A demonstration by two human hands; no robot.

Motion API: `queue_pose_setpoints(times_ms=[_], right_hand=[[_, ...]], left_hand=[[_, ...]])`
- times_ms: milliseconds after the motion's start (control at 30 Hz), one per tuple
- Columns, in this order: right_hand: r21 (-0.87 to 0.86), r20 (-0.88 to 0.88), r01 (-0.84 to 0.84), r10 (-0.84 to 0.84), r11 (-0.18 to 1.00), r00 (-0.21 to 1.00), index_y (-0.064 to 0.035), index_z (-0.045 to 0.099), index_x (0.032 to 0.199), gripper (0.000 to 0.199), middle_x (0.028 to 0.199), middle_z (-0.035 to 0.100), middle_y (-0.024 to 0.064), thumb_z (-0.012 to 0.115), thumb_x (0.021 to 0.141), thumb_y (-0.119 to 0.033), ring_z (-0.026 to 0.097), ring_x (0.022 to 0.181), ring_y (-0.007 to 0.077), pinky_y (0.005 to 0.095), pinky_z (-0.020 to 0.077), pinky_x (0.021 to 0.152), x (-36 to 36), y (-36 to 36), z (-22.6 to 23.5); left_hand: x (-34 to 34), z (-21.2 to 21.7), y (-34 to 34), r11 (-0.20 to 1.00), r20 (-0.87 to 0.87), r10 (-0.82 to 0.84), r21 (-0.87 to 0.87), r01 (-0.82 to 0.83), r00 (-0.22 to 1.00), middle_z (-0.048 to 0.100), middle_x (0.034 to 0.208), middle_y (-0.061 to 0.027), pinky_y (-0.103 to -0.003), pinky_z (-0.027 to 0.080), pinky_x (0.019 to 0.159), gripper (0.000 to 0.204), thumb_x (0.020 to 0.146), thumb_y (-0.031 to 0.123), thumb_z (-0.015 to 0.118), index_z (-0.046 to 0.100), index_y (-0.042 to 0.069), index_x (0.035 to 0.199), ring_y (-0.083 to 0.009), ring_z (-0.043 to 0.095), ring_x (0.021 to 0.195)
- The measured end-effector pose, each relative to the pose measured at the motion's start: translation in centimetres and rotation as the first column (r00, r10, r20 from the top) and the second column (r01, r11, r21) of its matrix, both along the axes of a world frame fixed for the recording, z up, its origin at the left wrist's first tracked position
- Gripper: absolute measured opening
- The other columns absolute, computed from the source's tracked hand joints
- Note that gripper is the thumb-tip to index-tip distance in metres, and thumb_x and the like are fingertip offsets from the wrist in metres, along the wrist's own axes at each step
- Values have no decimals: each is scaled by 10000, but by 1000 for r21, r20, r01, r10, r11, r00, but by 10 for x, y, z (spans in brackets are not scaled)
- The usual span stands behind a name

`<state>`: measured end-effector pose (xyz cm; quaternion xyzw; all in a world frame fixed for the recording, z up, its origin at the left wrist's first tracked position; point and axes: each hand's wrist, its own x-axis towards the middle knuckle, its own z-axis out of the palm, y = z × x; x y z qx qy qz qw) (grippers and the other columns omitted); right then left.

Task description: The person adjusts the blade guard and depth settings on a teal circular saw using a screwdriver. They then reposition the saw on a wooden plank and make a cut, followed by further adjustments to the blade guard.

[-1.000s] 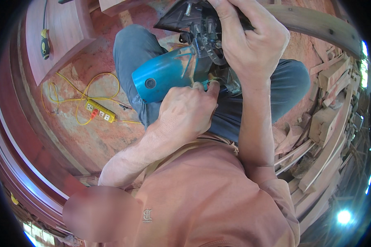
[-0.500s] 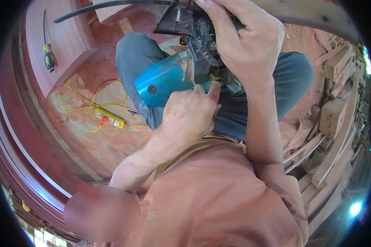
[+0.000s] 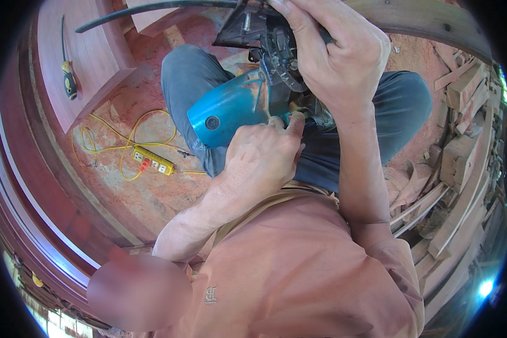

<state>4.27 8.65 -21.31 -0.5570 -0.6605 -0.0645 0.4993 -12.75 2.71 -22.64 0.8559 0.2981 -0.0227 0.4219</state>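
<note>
A power tool with a teal motor housing (image 3: pixel 222 115) and opened black parts (image 3: pixel 278 53) lies across my lap, its exact kind not clear. A thick black cord (image 3: pixel 152 8) runs from its top toward the left. My left hand (image 3: pixel 264 149) is closed on the lower side of the housing, its fingertips by a small brass-coloured piece (image 3: pixel 299 107). Higher up, my right hand (image 3: pixel 340 53) grips the black upper part, thumb and fingers pressed together; some of its fingertips are cut off at the top edge.
To the left, a screwdriver (image 3: pixel 68 81) rests on a wooden board (image 3: pixel 98 56). A yellow power strip (image 3: pixel 152 160) with a tangled yellow cord (image 3: pixel 101 147) and an orange plug lies on the dusty floor. Wood offcuts (image 3: pixel 461 146) pile up at the right.
Both hands keep their holds on the tool. The whole view has shifted very slightly; nothing else has visibly moved.
</note>
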Motion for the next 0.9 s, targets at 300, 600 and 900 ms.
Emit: queue_pose_setpoints(times_ms=[300,600,900], right_hand=[[-38,33,18,-17,999,999,40,777,952,97,868,784,173,808,865,11,785,775,312,360,619,706,5,2,-6],[-76,34,44,-41,996,999,33,782,944,75,858,780,175,796,886,-11,781,765,318,359,607,696,6,1,0],[-144,-108,7,-22,990,994,33,789,968,75,884,785,191,767,909,-7,788,779,306,340,601,723,8,8,-7]], left_hand=[[2,-2,-1,1000,3,10,8,-10,1000,699,871,-201,-501,536,676,450,940,231,755,633,13,1315,-392,721,801],[2,-5,1,1000,33,23,11,-23,999,690,859,-208,-508,526,671,441,937,231,758,637,23,1306,-394,712,782],[6,-8,6,1000,-8,-7,-10,7,1000,678,849,-211,-513,531,667,463,946,259,753,633,21,1324,-406,706,777]])
